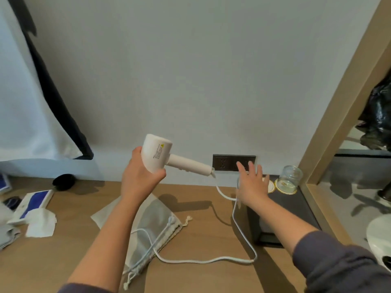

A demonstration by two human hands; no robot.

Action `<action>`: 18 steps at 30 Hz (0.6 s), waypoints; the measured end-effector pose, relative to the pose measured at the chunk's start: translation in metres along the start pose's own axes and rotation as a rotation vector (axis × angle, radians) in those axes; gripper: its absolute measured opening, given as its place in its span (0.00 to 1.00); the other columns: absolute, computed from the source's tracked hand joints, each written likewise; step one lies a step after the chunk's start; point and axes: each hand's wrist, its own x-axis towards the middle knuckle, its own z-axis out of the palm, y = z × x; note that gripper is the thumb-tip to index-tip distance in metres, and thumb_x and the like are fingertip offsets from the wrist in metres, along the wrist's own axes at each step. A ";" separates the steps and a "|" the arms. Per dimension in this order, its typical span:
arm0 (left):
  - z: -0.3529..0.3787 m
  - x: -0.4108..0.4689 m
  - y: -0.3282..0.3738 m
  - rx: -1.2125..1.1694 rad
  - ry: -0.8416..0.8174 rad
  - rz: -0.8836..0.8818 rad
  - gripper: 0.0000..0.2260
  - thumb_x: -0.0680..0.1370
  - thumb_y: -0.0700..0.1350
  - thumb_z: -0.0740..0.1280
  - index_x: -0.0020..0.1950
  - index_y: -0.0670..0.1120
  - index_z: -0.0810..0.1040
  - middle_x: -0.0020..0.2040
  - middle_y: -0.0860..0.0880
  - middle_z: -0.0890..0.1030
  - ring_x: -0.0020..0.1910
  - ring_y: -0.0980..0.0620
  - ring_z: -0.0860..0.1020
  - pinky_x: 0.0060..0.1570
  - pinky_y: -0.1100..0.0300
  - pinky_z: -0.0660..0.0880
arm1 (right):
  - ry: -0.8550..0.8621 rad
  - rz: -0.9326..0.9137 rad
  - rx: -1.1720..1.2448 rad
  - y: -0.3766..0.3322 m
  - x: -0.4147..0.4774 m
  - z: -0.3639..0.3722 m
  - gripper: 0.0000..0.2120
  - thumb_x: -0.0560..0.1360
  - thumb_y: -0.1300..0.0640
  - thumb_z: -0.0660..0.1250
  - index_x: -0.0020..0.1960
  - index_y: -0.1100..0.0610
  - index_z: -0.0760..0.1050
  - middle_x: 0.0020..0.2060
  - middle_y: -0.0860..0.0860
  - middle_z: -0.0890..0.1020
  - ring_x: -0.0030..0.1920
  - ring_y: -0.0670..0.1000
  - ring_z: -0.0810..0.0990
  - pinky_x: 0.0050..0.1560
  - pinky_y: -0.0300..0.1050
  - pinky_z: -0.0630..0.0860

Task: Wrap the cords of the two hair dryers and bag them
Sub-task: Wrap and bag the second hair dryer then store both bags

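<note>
Progress is judged to be slight: no cord has yet been wrapped and nothing has been bagged. A white plastic hair dryer with a short barrel (157, 153) is gripped around its body by the left hand (139, 176) and held above the light wooden tabletop (201, 278), its handle pointing toward the dark wall socket panel (226, 162). The right hand (252, 183) is spread flat with fingers extended, close to the white power cord (211, 261); whether the cord is pinched under the palm cannot be told. The cord runs from the handle down under that hand, then trails in a long loose loop across the tabletop and over the pale grey drawstring cloth bag (156, 225), which lies flat and apparently empty. No plug can be seen. A second dryer cannot be identified with certainty. Coiling this cord, bagging the dryer, and repeating both for the other dryer remain to be done.
</note>
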 end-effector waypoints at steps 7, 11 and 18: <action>-0.017 -0.005 0.010 -0.082 -0.050 0.113 0.27 0.66 0.47 0.72 0.61 0.57 0.64 0.44 0.58 0.76 0.41 0.56 0.77 0.36 0.56 0.74 | -0.099 -0.381 0.439 -0.036 -0.013 -0.021 0.42 0.72 0.63 0.67 0.78 0.46 0.50 0.76 0.50 0.61 0.75 0.56 0.62 0.73 0.61 0.62; -0.022 -0.008 0.015 -0.096 -0.105 0.166 0.29 0.65 0.47 0.71 0.62 0.60 0.63 0.45 0.59 0.77 0.42 0.59 0.77 0.36 0.59 0.72 | -0.142 -0.524 0.356 -0.057 -0.019 -0.044 0.21 0.73 0.52 0.65 0.65 0.48 0.69 0.54 0.50 0.78 0.50 0.52 0.78 0.53 0.57 0.78; -0.025 0.000 0.018 -0.169 -0.336 0.092 0.27 0.66 0.55 0.75 0.60 0.56 0.68 0.50 0.58 0.77 0.48 0.57 0.77 0.40 0.61 0.72 | -0.228 -0.554 0.469 -0.064 -0.031 -0.065 0.14 0.74 0.48 0.70 0.55 0.53 0.75 0.44 0.49 0.78 0.34 0.48 0.78 0.33 0.41 0.78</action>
